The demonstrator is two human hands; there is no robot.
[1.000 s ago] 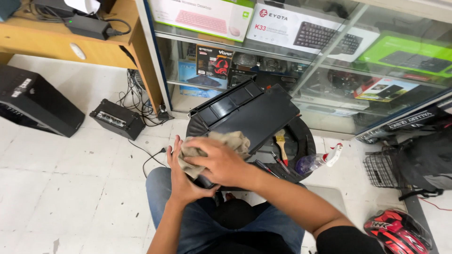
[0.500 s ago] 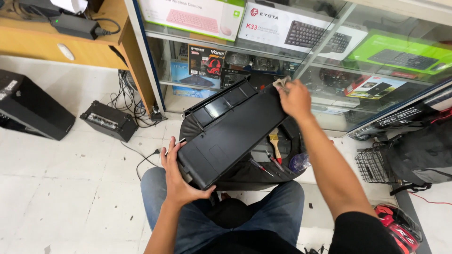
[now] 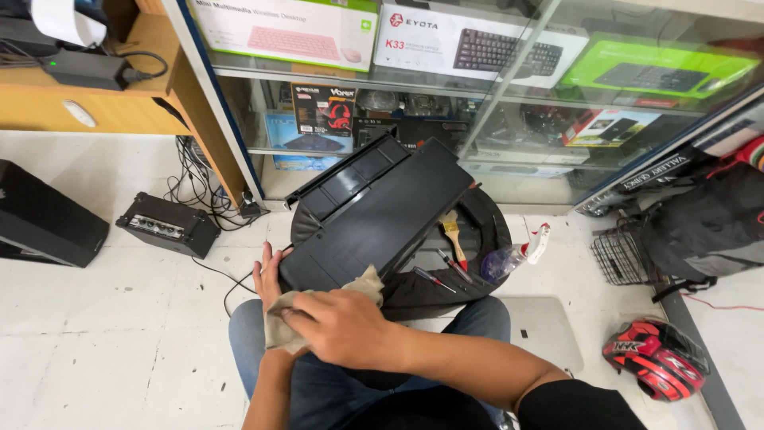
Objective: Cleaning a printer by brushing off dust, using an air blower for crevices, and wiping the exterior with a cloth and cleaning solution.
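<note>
Black panel (image 3: pixel 374 215); paintbrush (image 3: pixel 454 232), spray bottle (image 3: pixel 513 256) beside.

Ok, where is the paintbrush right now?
In the head view the paintbrush lies right of centre, inside the round black tub, just right of the black printer and above the screwdrivers.

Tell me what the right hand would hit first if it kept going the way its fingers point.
The right hand points left, pressing a beige cloth at the near end of the black panel. Going straight on, it would probably meet the left hand gripping that end, though depth is unclear.
</note>
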